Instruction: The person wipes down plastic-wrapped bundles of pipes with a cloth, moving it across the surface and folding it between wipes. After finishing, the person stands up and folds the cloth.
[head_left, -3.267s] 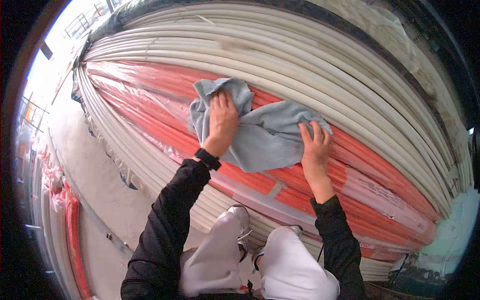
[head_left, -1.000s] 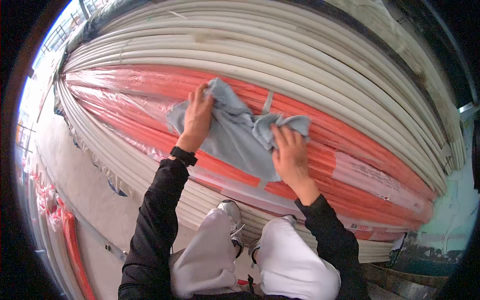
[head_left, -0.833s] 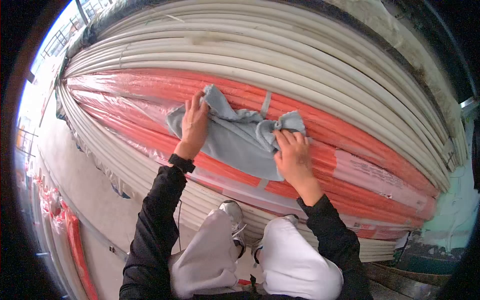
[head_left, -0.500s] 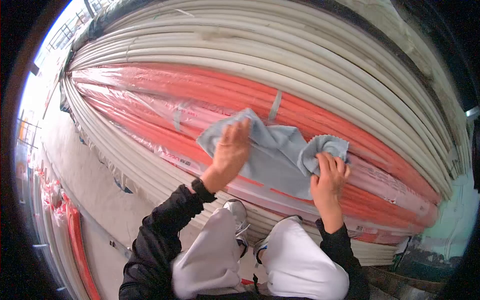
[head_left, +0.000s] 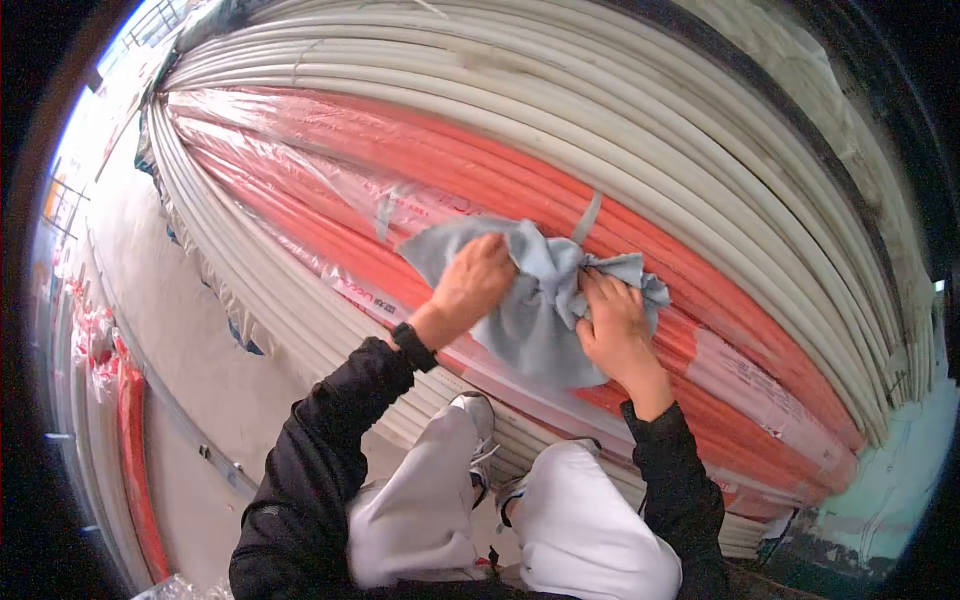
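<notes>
Cloth (head_left: 535,320), blue-grey and all scrunched, lying on the orange pipes (head_left: 480,170) roughly mid-bundle, just below a grey strap (head_left: 586,217) wrapped across them. Pinched from both sides. Left hand (head_left: 478,283) closed over the left part, fingers curled down with a fold caught under them, black watch (head_left: 414,347) on the wrist. Right hand (head_left: 612,325) closed too, fingertips dug into the bunched-up right corner, a ruffle of fabric poking out above the knuckles. Hands near each other, not quite touching, only a ridge of cloth between. Lower edge of the cloth hanging flat over the front of the bundle.

Orange pipes wrapped in clear plastic film (head_left: 300,150), shiny and wrinkled toward the left end, some printed lettering on it, too small to read. White pipes (head_left: 620,110) stacked above and also below the orange ones, all running the same way, bent by the fisheye lens. Down below: black sleeves (head_left: 330,440), light trousers (head_left: 420,510), grey shoes (head_left: 482,440) right up against the lowest white pipes. Concrete floor (head_left: 180,330) off to the left, with more red pipe (head_left: 135,450) along the far left edge, well apart from the hands.
</notes>
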